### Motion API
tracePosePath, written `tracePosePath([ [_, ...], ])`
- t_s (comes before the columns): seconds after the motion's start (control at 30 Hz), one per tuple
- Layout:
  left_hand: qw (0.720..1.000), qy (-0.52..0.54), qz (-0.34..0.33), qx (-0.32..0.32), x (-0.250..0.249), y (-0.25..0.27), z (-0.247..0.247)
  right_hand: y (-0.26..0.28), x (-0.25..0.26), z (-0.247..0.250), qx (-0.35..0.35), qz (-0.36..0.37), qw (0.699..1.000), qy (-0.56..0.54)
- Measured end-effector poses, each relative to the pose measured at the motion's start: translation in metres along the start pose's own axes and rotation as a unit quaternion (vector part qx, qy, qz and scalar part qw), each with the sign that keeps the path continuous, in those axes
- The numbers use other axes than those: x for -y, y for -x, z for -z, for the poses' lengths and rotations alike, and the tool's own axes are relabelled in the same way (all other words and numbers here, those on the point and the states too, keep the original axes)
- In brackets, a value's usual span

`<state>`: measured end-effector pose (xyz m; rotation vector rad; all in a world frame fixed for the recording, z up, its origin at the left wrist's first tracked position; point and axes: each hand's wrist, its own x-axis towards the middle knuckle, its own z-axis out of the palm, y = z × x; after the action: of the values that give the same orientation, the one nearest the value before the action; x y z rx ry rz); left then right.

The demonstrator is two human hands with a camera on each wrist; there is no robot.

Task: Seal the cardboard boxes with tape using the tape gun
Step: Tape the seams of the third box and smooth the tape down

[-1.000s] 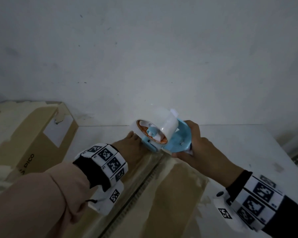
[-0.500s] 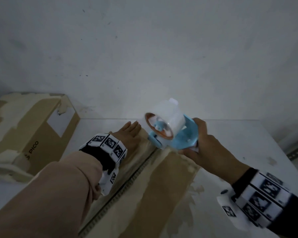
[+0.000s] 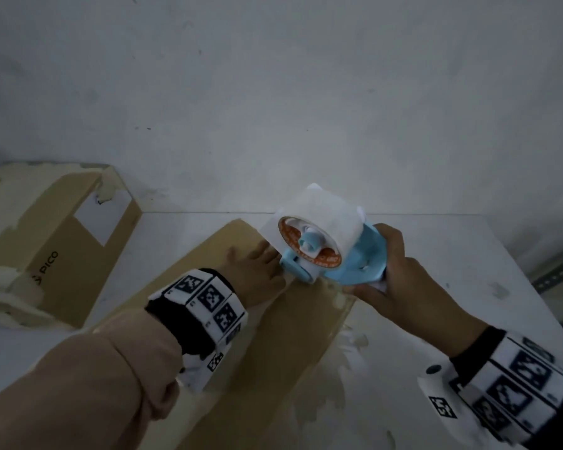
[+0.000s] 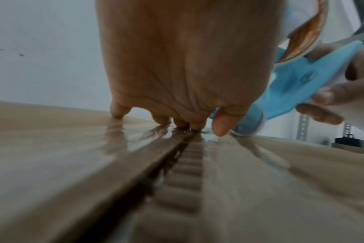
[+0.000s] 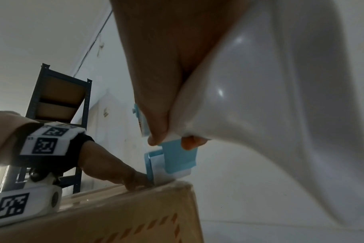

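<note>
A flat cardboard box (image 3: 189, 277) lies in front of me on the white table, its centre seam (image 4: 177, 157) under clear tape. My left hand (image 3: 257, 271) lies on the box top, straight fingers (image 4: 181, 123) pressing the tape at the seam near the far end. My right hand (image 3: 394, 277) grips the white handle (image 5: 260, 98) of the blue tape gun (image 3: 348, 264), which carries a white tape roll (image 3: 322, 225). The gun's front end (image 5: 168, 171) touches the box top by its far edge, right beside my left fingertips.
A second cardboard box (image 3: 46, 241) marked PICO, with torn patches and a white label, stands at the left against the wall. The white table (image 3: 452, 254) extends right of the flat box. A dark metal shelf rack (image 5: 58, 102) stands behind my left arm.
The tape gun has travelled along the seam toward the box's far edge. My left hand has followed it forward, still pressing the tape.
</note>
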<state>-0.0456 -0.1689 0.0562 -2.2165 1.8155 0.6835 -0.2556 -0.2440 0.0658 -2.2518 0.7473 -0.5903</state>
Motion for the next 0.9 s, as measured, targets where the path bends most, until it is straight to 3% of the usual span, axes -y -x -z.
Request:
tracePosePath([
  [0.1,0.998,-0.038,0.027,0.033,0.004,-0.005,0.000,0.000,0.001,0.001,0.010,-0.002,1.000,0.002],
  [0.33,0.995,-0.081,0.034,0.041,0.001,-0.004,0.002,0.024,-0.009,0.017,0.003,-0.008,1.000,0.011],
  [0.53,0.998,-0.035,0.032,0.033,0.002,-0.003,0.001,0.083,-0.029,0.048,-0.010,-0.083,0.996,-0.017],
  [0.77,0.998,-0.021,0.058,0.024,-0.013,0.002,0.004,0.097,-0.039,0.039,-0.045,-0.058,0.997,-0.020],
  [0.9,0.999,-0.026,-0.011,0.029,-0.054,0.016,-0.007,0.091,-0.039,0.035,-0.053,-0.039,0.998,-0.017],
])
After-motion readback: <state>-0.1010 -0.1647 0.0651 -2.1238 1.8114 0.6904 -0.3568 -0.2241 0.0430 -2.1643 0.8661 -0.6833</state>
